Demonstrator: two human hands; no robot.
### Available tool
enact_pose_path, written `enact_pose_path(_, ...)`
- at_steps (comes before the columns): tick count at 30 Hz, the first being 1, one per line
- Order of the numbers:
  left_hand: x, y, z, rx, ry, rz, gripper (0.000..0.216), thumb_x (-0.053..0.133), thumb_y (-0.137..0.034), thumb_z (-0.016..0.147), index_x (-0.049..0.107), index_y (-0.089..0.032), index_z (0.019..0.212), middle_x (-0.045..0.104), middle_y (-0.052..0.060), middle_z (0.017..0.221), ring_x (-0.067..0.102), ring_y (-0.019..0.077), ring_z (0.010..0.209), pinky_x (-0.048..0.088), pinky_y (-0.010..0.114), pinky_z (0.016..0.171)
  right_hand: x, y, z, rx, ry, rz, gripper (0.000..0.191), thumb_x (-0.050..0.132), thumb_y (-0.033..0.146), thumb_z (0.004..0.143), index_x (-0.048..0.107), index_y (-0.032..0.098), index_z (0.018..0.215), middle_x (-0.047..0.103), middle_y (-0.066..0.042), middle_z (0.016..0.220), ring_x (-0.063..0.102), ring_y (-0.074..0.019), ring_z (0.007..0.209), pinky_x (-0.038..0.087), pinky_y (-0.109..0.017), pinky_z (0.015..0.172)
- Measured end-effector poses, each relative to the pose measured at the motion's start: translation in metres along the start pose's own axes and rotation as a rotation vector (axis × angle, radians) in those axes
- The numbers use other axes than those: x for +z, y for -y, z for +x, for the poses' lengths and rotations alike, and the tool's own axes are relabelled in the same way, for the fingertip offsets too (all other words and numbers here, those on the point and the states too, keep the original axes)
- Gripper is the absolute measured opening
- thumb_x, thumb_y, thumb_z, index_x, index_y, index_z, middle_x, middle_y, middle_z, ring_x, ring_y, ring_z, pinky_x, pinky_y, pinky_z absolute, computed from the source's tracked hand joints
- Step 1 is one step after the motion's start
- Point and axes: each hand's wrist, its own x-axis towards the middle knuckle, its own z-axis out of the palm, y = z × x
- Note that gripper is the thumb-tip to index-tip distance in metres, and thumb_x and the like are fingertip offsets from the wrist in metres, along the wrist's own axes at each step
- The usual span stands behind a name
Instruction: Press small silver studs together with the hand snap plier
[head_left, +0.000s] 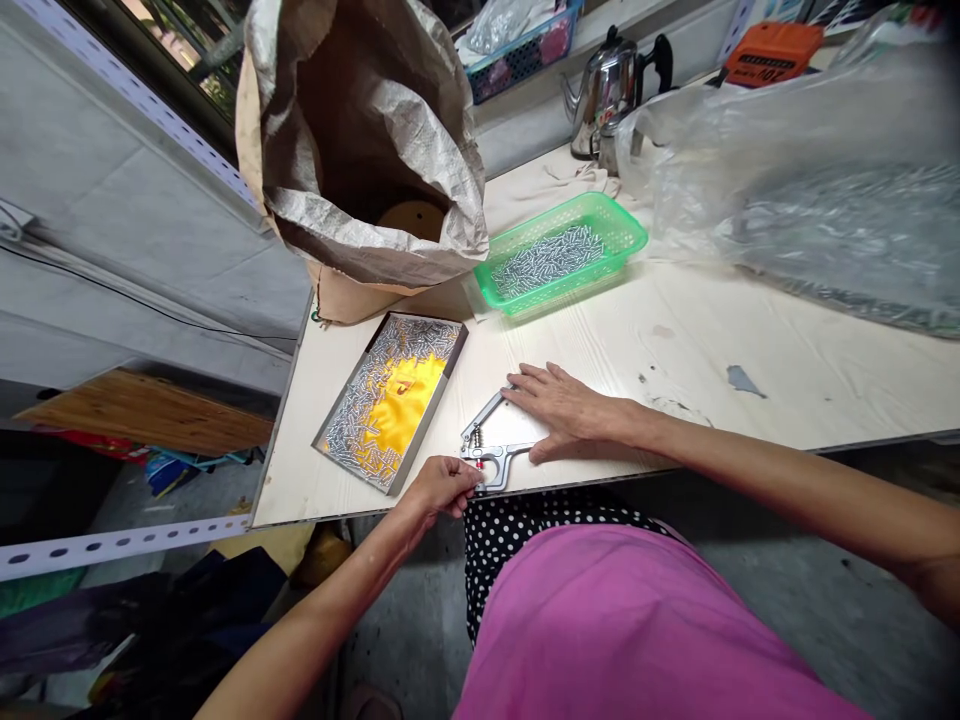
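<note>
A grey metal hand tool [500, 455] with a raised lever, a coiled spring and a red part lies at the table's front edge. My left hand [444, 486] is closed in a pinch at the tool's front end, beside the red part. Whatever its fingertips hold is hidden. My right hand [559, 402] lies palm down with fingers outstretched, fingertips at the end of the lever and thumb by the lower handle. Left of the tool sits a shallow tray [422, 437] of small silvery metal pieces on a yellow base.
Behind stands a green plastic basket [632, 243] of similar small metal pieces. A large open woven sack [427, 130] rises at the back left. Farther right are a steel kettle [604, 90], an orange box [776, 52] and a clear plastic bag [847, 210] of metal pieces.
</note>
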Motion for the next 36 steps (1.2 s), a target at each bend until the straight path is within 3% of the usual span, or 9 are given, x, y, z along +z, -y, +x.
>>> enact_pose_path(6,0.002,-0.001,-0.003,0.01,-0.009,-0.005,0.038,0.08,-0.047,0.064,0.06,-0.014,0.067,0.052,-0.006,0.05,0.045,0.0042,0.038,0.034,0.015,0.038,-0.004,0.003,0.002,0.004,-0.071,-0.056,0.101,0.077,0.065,0.058,0.044,0.011,0.137,0.051,-0.021,0.134,0.043,-0.0388,0.121,0.036,-0.052,0.096)
enact_pose_path(9,0.003,-0.002,-0.003,0.013,-0.007,-0.01,0.038,0.079,-0.046,0.065,0.059,-0.014,0.066,0.051,-0.006,0.049,0.044,0.0043,0.038,0.035,0.016,0.038,-0.008,0.008,0.003,0.028,-0.072,-0.089,0.086,0.077,0.062,0.059,0.053,0.012,0.124,0.058,-0.017,0.118,0.049,-0.0337,0.105,0.039,-0.044,0.085)
enact_pose_path(14,0.003,0.003,-0.007,0.049,-0.045,0.061,0.03,0.07,-0.042,0.077,0.06,-0.014,0.07,0.053,-0.005,0.055,0.047,0.0068,0.042,0.04,0.019,0.042,-0.009,0.018,-0.003,0.045,-0.065,-0.106,0.056,0.076,0.053,0.069,0.061,0.014,0.106,0.061,-0.013,0.106,0.05,-0.0294,0.098,0.037,-0.038,0.078)
enact_pose_path(16,0.003,0.005,-0.011,0.171,-0.174,0.251,0.028,0.063,-0.039,0.084,0.062,-0.014,0.073,0.057,-0.001,0.062,0.053,0.0103,0.051,0.045,0.023,0.051,-0.009,0.021,-0.006,0.05,-0.067,-0.092,0.047,0.076,0.047,0.073,0.062,0.014,0.102,0.062,-0.012,0.103,0.051,-0.028,0.097,0.036,-0.037,0.079)
enact_pose_path(20,0.012,0.001,-0.017,0.651,-0.438,0.658,0.022,0.056,-0.035,0.091,0.067,-0.016,0.095,0.064,0.007,0.094,0.061,0.0204,0.087,0.051,0.034,0.08,-0.01,0.027,-0.009,0.047,-0.087,-0.07,0.039,0.076,0.04,0.075,0.062,0.013,0.098,0.062,-0.011,0.1,0.052,-0.0262,0.096,0.037,-0.036,0.079)
enact_pose_path(25,0.031,-0.024,0.008,1.003,-0.394,0.903,0.058,0.065,-0.041,0.086,0.045,-0.018,0.135,0.049,0.016,0.139,0.045,0.0303,0.126,0.044,0.047,0.101,-0.008,0.03,-0.014,0.063,-0.121,-0.043,0.043,0.071,0.045,0.079,0.061,0.011,0.104,0.061,-0.014,0.102,0.052,-0.0275,0.095,0.041,-0.039,0.078)
enact_pose_path(28,0.033,-0.037,0.026,1.05,-0.273,0.992,0.069,0.064,-0.046,0.086,0.035,-0.018,0.142,0.049,0.016,0.139,0.048,0.0294,0.122,0.043,0.046,0.101,-0.005,0.026,-0.021,0.074,-0.118,0.006,0.06,0.074,0.049,0.075,0.056,0.009,0.116,0.059,-0.016,0.109,0.051,-0.0285,0.098,0.043,-0.041,0.082)
enact_pose_path(31,0.03,-0.044,0.031,1.025,-0.229,1.057,0.071,0.066,-0.05,0.083,0.038,-0.018,0.14,0.054,0.014,0.129,0.051,0.0288,0.112,0.045,0.044,0.095,-0.002,0.022,-0.029,0.119,-0.117,0.05,0.07,0.079,0.042,0.068,0.051,0.011,0.124,0.056,-0.017,0.117,0.05,-0.0292,0.103,0.043,-0.043,0.086)
enact_pose_path(36,0.033,-0.051,0.031,0.978,-0.279,1.101,0.055,0.064,-0.047,0.085,0.049,-0.017,0.129,0.058,0.011,0.113,0.052,0.0275,0.103,0.045,0.041,0.087,-0.008,0.023,-0.029,0.193,-0.115,-0.007,0.039,0.072,0.03,0.079,0.058,0.011,0.111,0.058,-0.016,0.109,0.051,-0.0279,0.098,0.044,-0.041,0.08)
